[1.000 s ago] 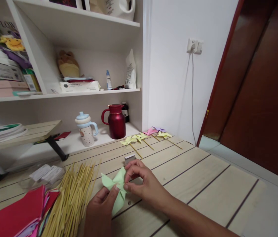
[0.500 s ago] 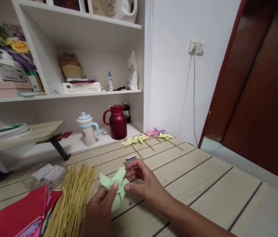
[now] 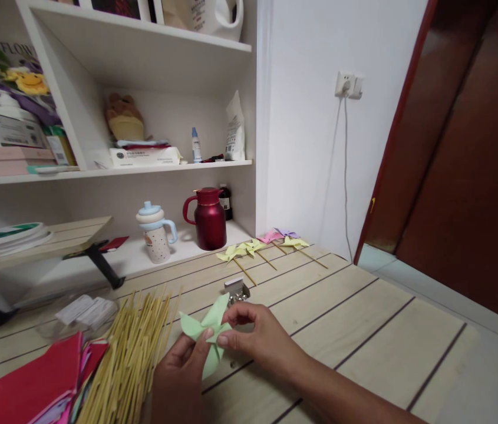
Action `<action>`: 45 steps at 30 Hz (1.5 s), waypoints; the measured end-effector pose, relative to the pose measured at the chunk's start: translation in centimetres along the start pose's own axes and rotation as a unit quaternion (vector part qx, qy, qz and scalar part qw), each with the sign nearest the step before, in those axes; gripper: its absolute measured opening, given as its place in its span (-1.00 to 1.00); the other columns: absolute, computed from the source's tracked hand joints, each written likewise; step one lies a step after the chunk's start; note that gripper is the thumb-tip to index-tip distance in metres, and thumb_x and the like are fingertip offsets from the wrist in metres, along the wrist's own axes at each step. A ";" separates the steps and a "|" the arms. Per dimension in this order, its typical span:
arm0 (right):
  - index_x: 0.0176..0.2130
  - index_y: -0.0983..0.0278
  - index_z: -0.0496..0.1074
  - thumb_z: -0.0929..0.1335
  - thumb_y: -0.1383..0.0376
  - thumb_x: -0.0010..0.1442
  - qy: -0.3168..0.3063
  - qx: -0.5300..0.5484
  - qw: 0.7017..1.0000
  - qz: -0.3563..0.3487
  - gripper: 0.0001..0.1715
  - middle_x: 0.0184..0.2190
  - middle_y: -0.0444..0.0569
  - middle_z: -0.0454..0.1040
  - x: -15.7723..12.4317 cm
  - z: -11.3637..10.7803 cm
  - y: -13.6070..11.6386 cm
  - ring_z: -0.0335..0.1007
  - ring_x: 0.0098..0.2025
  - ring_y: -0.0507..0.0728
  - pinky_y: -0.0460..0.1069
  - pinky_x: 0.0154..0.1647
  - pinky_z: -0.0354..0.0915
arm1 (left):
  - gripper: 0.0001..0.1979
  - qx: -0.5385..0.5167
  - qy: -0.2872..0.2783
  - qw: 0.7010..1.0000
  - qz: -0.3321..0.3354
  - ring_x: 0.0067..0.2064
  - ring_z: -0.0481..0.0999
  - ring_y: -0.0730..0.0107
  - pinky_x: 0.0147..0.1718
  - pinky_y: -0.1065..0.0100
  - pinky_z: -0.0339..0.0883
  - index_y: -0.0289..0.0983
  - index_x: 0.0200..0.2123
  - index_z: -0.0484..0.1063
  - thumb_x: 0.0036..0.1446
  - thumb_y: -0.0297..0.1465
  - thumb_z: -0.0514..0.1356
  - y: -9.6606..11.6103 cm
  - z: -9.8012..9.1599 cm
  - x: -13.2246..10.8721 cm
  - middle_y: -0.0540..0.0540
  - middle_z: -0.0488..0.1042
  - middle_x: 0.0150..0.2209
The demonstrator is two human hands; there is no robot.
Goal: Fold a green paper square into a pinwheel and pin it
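A pale green paper pinwheel [image 3: 213,312] with folded blades is held up over the table between both hands. My left hand [image 3: 184,359] pinches it near the centre, thumb on top. The fingers of my right hand [image 3: 249,330] are closed on its right-hand blade, thumb close to the middle. Just beyond the hands sits a small box [image 3: 236,288] with shiny metal bits in it, too small to name. Left of my left hand lies a thick bundle of straw-coloured sticks [image 3: 127,353].
Coloured paper sheets [image 3: 32,377] and a clear plastic packet [image 3: 78,312] lie at the left. Several pinwheels on sticks [image 3: 253,246] rest at the table's far edge. On the shelf behind stand a red jug [image 3: 211,221] and a cup [image 3: 157,235].
My right hand has lowered slightly and its fingers have closed onto the pinwheel's right blade. More of the small box and its metal bits now shows.
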State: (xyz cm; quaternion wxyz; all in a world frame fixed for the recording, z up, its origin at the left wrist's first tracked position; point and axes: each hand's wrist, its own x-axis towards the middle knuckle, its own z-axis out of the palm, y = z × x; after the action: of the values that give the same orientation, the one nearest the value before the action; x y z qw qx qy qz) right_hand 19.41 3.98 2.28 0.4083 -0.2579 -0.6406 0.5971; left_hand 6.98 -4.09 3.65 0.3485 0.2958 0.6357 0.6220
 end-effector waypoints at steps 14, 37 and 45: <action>-0.56 0.29 0.31 0.43 0.27 -0.02 -0.014 -0.009 1.000 0.006 -0.77 -0.58 -0.22 0.20 0.1 0.0 -0.2 0.07 -0.49 -0.01 -0.08 -0.45 0.03 | -0.75 -0.007 0.006 1.000 -0.005 -0.55 0.28 0.45 -0.52 0.42 0.20 -0.24 -0.64 0.49 -0.28 -0.18 0.38 -0.7 0.2 0.1 0.05 0.41 -0.67; -0.60 0.29 0.38 0.47 0.29 -0.08 0.026 0.001 0.999 0.025 -0.78 -0.61 -0.21 0.31 0.2 0.2 0.1 0.19 -0.49 0.02 -0.06 -0.40 0.12 | -0.68 -0.043 -0.014 0.999 -0.027 -0.41 0.47 0.26 -0.30 0.33 0.35 -0.25 -0.48 0.62 -0.36 -0.20 0.43 -0.4 0.6 0.0 -0.04 0.57 -0.52; -0.60 0.31 0.42 0.46 0.19 0.00 0.015 0.035 0.999 0.026 -0.70 -0.64 -0.22 0.28 0.2 0.0 0.3 0.14 -0.52 -0.01 -0.08 -0.44 0.09 | -0.66 -0.039 -0.031 0.998 -0.044 -0.35 0.53 0.18 -0.32 0.34 0.37 -0.26 -0.55 0.61 -0.44 -0.16 0.46 0.1 0.1 -0.1 0.00 0.49 -0.63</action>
State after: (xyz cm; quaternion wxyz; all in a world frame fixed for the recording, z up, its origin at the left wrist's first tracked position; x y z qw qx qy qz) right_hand 19.24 4.17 2.02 0.4109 -0.2684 -0.6064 0.6256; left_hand 7.10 -4.11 3.74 0.4068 0.2727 0.6120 0.6210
